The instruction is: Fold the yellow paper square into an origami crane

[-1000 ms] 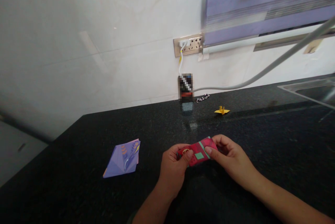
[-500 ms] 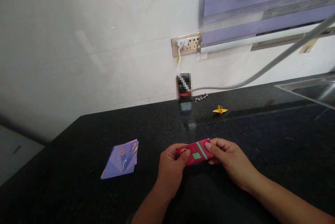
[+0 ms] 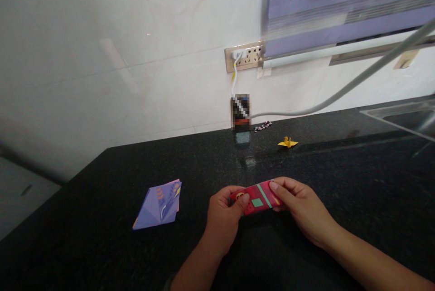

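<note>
A strip of folded red paper (image 3: 257, 201) with green marks is stretched between my two hands, just above the dark counter. My left hand (image 3: 224, 211) pinches its left end, thumb on top. At the right end, my right hand (image 3: 301, 202) grips the paper between thumb and fingers. The fingers beneath the paper are mostly hidden. To the left lies a small stack of purple patterned paper (image 3: 159, 207), with a pink edge peeking out. Farther back on the counter sits a yellow origami crane (image 3: 287, 142).
The dark counter (image 3: 102, 250) meets a pale tiled wall. A blurred-out upright device (image 3: 241, 112) leans there, its white cord running to a socket panel (image 3: 245, 56). Beside it lies a beaded string (image 3: 263, 126). A grey hose (image 3: 353, 80) crosses on the right, near a sink edge (image 3: 397, 122).
The right thumb and fingers have shifted slightly along the paper's right end. Both hands keep their hold; the whole view has moved a little.
</note>
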`<state>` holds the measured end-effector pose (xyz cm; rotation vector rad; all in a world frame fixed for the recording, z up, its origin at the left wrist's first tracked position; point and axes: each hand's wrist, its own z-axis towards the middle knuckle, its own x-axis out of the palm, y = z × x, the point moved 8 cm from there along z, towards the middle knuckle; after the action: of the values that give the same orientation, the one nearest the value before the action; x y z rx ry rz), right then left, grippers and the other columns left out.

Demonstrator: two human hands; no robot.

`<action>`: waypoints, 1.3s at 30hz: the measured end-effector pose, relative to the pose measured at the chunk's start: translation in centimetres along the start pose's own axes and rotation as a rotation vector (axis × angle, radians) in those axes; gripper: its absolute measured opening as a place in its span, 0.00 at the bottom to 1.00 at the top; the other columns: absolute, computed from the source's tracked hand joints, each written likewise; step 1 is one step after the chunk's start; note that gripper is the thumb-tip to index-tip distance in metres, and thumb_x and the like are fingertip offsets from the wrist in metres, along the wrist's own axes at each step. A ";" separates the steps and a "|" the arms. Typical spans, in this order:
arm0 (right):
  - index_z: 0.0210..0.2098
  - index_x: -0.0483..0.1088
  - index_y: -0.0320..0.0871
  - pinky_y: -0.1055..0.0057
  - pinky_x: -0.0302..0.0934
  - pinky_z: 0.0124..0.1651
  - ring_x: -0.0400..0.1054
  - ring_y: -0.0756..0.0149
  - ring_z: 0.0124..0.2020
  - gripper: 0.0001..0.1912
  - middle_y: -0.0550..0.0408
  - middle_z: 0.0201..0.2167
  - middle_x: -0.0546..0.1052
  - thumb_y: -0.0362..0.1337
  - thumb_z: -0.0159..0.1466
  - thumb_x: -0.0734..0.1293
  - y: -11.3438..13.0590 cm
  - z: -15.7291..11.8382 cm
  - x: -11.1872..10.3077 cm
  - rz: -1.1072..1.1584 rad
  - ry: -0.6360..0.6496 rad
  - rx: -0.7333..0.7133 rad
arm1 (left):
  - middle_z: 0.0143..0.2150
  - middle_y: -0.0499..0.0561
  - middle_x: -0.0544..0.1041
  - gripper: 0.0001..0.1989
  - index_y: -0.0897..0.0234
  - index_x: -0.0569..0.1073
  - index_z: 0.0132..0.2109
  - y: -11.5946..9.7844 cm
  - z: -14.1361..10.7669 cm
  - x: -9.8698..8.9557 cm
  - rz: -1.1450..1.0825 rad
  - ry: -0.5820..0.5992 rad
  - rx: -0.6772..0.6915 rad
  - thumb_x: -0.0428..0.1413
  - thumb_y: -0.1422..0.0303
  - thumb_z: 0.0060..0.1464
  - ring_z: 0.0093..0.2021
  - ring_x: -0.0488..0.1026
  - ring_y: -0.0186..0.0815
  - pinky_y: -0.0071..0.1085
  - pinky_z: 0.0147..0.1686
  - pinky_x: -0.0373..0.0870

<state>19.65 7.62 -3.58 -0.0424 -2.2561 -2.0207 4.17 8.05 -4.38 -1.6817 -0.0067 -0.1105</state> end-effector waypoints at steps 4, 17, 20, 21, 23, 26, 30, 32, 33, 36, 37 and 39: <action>0.28 0.68 0.41 0.76 0.55 0.27 0.60 0.73 0.22 0.11 0.60 0.20 0.70 0.43 0.58 0.62 -0.1 0.1 -0.2 0.009 -0.012 -0.024 | 0.27 0.49 0.74 0.10 0.66 0.73 0.34 0.2 -0.1 0.2 0.009 0.019 -0.020 0.58 0.65 0.43 0.26 0.69 0.31 0.26 0.28 0.66; 0.26 0.68 0.40 0.74 0.56 0.28 0.60 0.70 0.24 0.13 0.58 0.20 0.68 0.42 0.59 0.59 0.6 0.0 -0.1 -0.287 0.029 -0.153 | 0.33 0.52 0.75 0.11 0.64 0.75 0.38 -1.8 -0.7 0.7 0.397 0.084 0.186 0.54 0.66 0.47 0.32 0.71 0.35 0.29 0.33 0.66; 0.26 0.68 0.40 0.74 0.56 0.28 0.60 0.70 0.24 0.13 0.58 0.21 0.68 0.42 0.60 0.59 0.8 -0.2 0.1 -0.345 0.033 -0.174 | 0.31 0.51 0.75 0.10 0.62 0.76 0.37 -2.6 -1.1 0.9 0.467 0.097 0.285 0.53 0.66 0.49 0.32 0.71 0.34 0.28 0.32 0.65; 0.26 0.68 0.41 0.74 0.56 0.29 0.60 0.70 0.24 0.13 0.58 0.21 0.68 0.41 0.60 0.59 0.9 -0.2 0.2 -0.353 0.032 -0.178 | 0.31 0.50 0.75 0.09 0.61 0.76 0.36 -2.7 -1.1 0.9 0.482 0.093 0.304 0.52 0.66 0.49 0.31 0.71 0.34 0.28 0.32 0.65; 0.26 0.68 0.41 0.74 0.57 0.29 0.60 0.69 0.24 0.13 0.58 0.21 0.68 0.41 0.60 0.58 0.9 -0.2 0.2 -0.359 0.028 -0.186 | 0.30 0.50 0.75 0.09 0.60 0.76 0.36 -2.7 -1.2 0.9 0.500 0.085 0.312 0.52 0.66 0.49 0.30 0.71 0.34 0.28 0.32 0.65; 0.27 0.68 0.41 0.74 0.57 0.29 0.61 0.69 0.25 0.12 0.58 0.22 0.69 0.41 0.60 0.58 1.0 -0.3 0.3 -0.366 0.025 -0.205 | 0.29 0.50 0.75 0.10 0.61 0.76 0.35 -2.3 -1.2 0.8 0.518 0.079 0.279 0.51 0.65 0.50 0.30 0.71 0.34 0.29 0.32 0.66; 0.27 0.68 0.41 0.74 0.57 0.30 0.62 0.69 0.26 0.11 0.57 0.22 0.69 0.40 0.60 0.59 1.0 -0.4 0.5 -0.392 0.040 -0.238 | 0.27 0.51 0.74 0.11 0.63 0.76 0.31 -1.7 -1.1 0.7 0.534 0.093 0.225 0.50 0.64 0.49 0.29 0.71 0.36 0.28 0.29 0.65; 0.28 0.68 0.41 0.73 0.58 0.31 0.62 0.69 0.26 0.11 0.57 0.23 0.69 0.39 0.60 0.59 1.0 -0.5 0.6 -0.405 0.049 -0.256 | 0.25 0.50 0.74 0.10 0.64 0.75 0.30 -1.4 -1.0 0.8 0.532 0.116 0.194 0.51 0.65 0.49 0.28 0.70 0.35 0.27 0.27 0.65; 0.28 0.68 0.41 0.73 0.58 0.31 0.62 0.69 0.26 0.11 0.57 0.23 0.69 0.39 0.60 0.59 1.0 -0.5 0.6 -0.410 0.053 -0.261 | 0.24 0.50 0.74 0.09 0.65 0.75 0.29 -1.2 -1.0 0.8 0.527 0.130 0.178 0.51 0.66 0.48 0.27 0.70 0.34 0.27 0.26 0.64; 0.27 0.69 0.41 0.73 0.58 0.31 0.63 0.69 0.27 0.11 0.57 0.23 0.70 0.39 0.60 0.59 1.1 -0.5 0.6 -0.396 0.060 -0.260 | 0.24 0.50 0.74 0.08 0.65 0.75 0.28 -0.9 -1.1 1.3 0.471 0.191 0.135 0.53 0.67 0.46 0.25 0.70 0.33 0.26 0.25 0.64; 0.27 0.68 0.41 0.73 0.58 0.31 0.63 0.69 0.27 0.11 0.57 0.23 0.70 0.40 0.60 0.60 1.1 -0.4 0.6 -0.368 0.058 -0.251 | 0.23 0.50 0.74 0.08 0.66 0.75 0.27 -0.7 -1.2 1.5 0.426 0.206 0.111 0.53 0.67 0.46 0.24 0.70 0.33 0.26 0.24 0.64; 0.28 0.67 0.41 0.73 0.58 0.31 0.63 0.70 0.27 0.08 0.58 0.24 0.70 0.40 0.58 0.62 1.0 -0.4 0.5 -0.243 0.054 -0.200 | 0.22 0.50 0.74 0.09 0.67 0.74 0.27 -0.5 -1.3 1.6 0.313 0.212 0.053 0.53 0.66 0.46 0.22 0.69 0.32 0.26 0.23 0.64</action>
<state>19.22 7.32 -2.53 0.2787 -2.1077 -2.3301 5.64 6.74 -3.63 -1.5915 0.4075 -0.0514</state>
